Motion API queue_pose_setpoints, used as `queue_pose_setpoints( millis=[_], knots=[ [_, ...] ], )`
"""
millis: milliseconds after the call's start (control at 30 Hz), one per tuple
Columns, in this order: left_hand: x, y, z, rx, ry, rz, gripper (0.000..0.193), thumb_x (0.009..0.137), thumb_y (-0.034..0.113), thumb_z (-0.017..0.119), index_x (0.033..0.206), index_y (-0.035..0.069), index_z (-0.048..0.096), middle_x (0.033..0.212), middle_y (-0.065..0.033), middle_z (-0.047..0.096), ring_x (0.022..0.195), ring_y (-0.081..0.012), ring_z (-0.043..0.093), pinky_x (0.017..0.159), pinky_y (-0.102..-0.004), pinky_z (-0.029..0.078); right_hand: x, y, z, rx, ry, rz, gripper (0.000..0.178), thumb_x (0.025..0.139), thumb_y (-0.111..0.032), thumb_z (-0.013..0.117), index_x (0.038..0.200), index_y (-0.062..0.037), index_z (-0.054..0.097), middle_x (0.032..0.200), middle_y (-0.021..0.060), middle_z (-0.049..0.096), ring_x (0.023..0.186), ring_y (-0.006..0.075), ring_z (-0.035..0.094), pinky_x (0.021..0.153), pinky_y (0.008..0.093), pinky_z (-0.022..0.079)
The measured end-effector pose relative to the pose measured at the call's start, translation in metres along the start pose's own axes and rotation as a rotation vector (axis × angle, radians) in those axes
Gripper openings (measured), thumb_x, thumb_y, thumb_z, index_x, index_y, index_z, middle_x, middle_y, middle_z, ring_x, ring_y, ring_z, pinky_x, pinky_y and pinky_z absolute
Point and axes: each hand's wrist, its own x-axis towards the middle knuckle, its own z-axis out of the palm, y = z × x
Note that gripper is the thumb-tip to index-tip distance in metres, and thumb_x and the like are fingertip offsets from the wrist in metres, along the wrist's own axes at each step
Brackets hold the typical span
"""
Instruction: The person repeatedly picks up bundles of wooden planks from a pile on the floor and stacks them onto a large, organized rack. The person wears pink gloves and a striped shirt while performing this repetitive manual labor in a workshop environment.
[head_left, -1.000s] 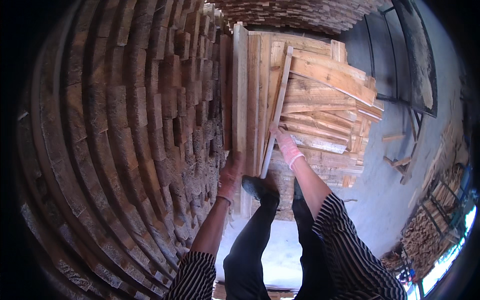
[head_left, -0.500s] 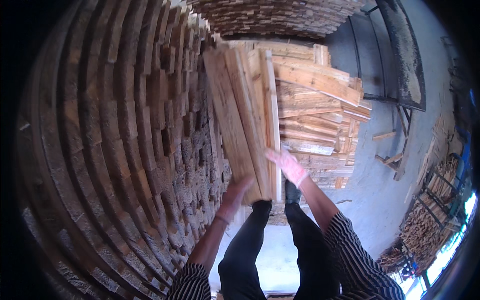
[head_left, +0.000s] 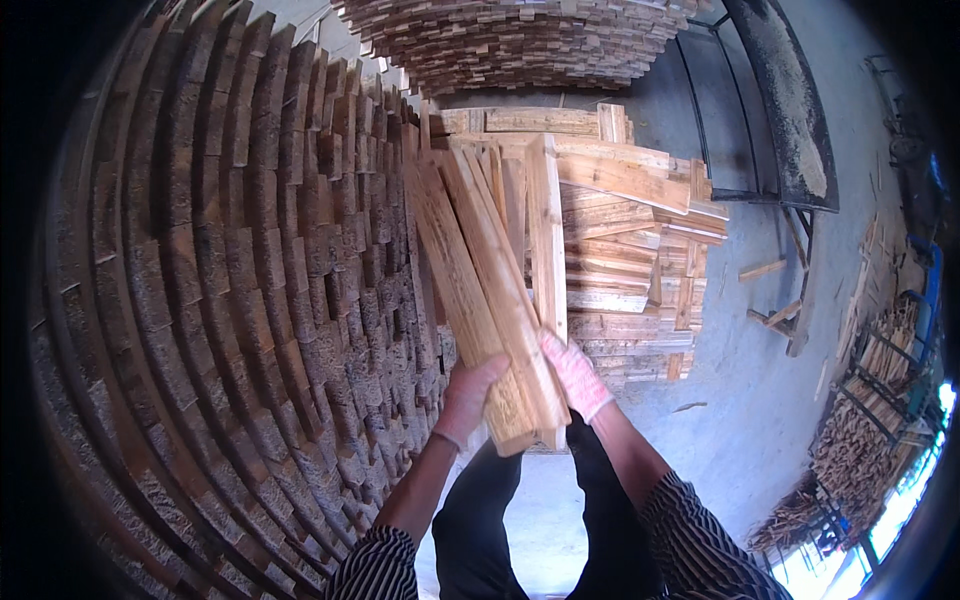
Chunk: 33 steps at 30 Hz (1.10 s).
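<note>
Several long wooden boards (head_left: pixel 470 290) are held together in front of my legs, their near ends fanned and stepped. My left hand (head_left: pixel 467 398), in a pinkish glove, is closed round the left side of the bundle near its lower end, thumb on top. Pressed against the right side is my right hand (head_left: pixel 576 380), in a pink-and-white glove, also closed on the boards. One paler board (head_left: pixel 547 235) stands apart from the others at its far end, leaving a gap. The fingers underneath the boards are hidden.
A tall wall of stacked planks (head_left: pixel 230 300) rises close on my left. Ahead lies a low pile of loose boards (head_left: pixel 620 220), with another plank stack (head_left: pixel 520 45) behind. A dark metal frame (head_left: pixel 785 110) stands at right, and cut sticks (head_left: pixel 860 440) are heaped farther right.
The boards have come closer to me, and their far ends have spread apart. My right hand has moved down along them, and my left hand now grips more firmly over the edge.
</note>
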Motion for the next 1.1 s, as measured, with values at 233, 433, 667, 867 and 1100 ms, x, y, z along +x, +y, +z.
queue_pose_setpoints(
  millis=[233,433,667,867,1100],
  knots=[
    [-0.095,-0.023,0.002,0.371,0.209,-0.077,0.069,0.082,0.020,0.082,0.136,-0.006,0.046,0.118,-0.0172,0.066,0.105,-0.0228,0.067,0.086,-0.0344,0.058,-0.101,-0.086,0.043,-0.002,-0.211,0.218,0.104,0.076,-0.028,0.090,0.155,-0.0002,0.028,0.134,0.0184,0.058,0.122,0.0254,0.057,0.105,0.0348,0.047],
    [-0.233,0.025,0.021,0.448,0.070,-0.017,0.086,0.085,0.029,0.082,0.147,-0.006,0.034,0.123,-0.0192,0.063,0.106,-0.0235,0.066,0.091,-0.0340,0.057,-0.215,-0.096,0.050,0.241,-0.139,0.467,0.058,0.085,-0.034,0.084,0.128,0.0003,0.067,0.109,0.0086,0.073,0.108,0.0155,0.065,0.098,0.0328,0.051],
    [-0.175,0.071,0.052,0.023,-0.258,-0.408,0.072,0.092,0.046,0.074,0.141,-0.002,0.054,0.124,-0.0160,0.068,0.109,-0.0201,0.067,0.098,-0.0353,0.054,-0.155,-0.069,0.025,0.881,-0.115,0.580,0.057,0.094,-0.039,0.072,0.136,-0.0036,0.058,0.121,0.0145,0.070,0.105,0.0278,0.069,0.093,0.0436,0.058],
    [-0.192,0.061,0.047,0.620,-0.158,-0.048,0.076,0.080,0.066,0.075,0.124,0.004,0.070,0.122,-0.0215,0.070,0.112,-0.0294,0.067,0.098,-0.0376,0.050,-0.157,-0.052,0.013,0.796,-0.114,0.440,0.042,0.098,-0.036,0.067,0.125,-0.0037,0.063,0.114,0.0166,0.072,0.102,0.0315,0.070,0.092,0.0484,0.058],
    [-0.357,0.102,0.084,0.696,0.029,0.343,0.101,0.074,0.049,0.086,0.148,-0.002,0.039,0.130,-0.0219,0.062,0.123,-0.0282,0.061,0.106,-0.0360,0.048,-0.305,-0.168,0.036,0.535,-0.127,-0.075,0.040,0.097,-0.026,0.068,0.129,-0.0030,0.063,0.113,0.0049,0.068,0.102,0.0172,0.066,0.095,0.0360,0.053]
  ],
)
